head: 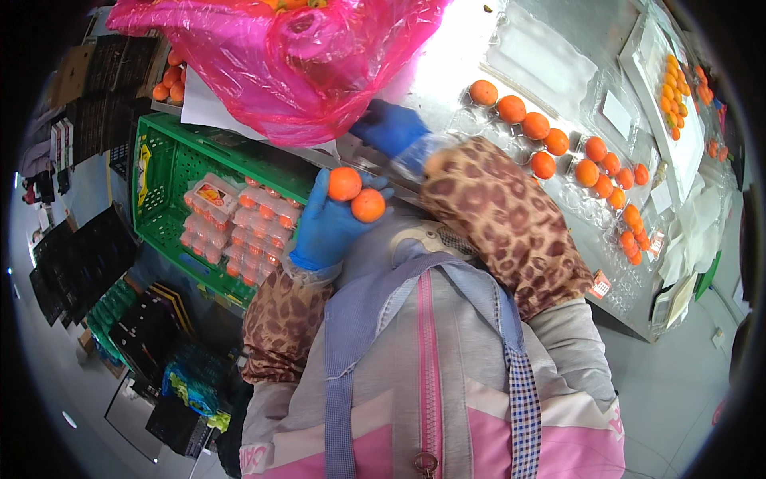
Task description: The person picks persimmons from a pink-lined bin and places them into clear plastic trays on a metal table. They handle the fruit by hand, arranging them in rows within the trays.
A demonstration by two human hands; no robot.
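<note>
My left hand, in a blue glove, is palm up in front of my body. It holds two round orange fruits side by side, cradled on the palm and fingers. My right hand, also blue-gloved, reaches to the lower right edge of a pink plastic bag. Its fingertips are dark and partly hidden there, so whether they grip anything is unclear. Several orange fruits sit in clear plastic trays to the right of that arm.
A green plastic crate at the left holds clear packs of fruit. The metal table carries a stack of clear trays and a white box with smaller orange fruits. Dark crates stand farther left.
</note>
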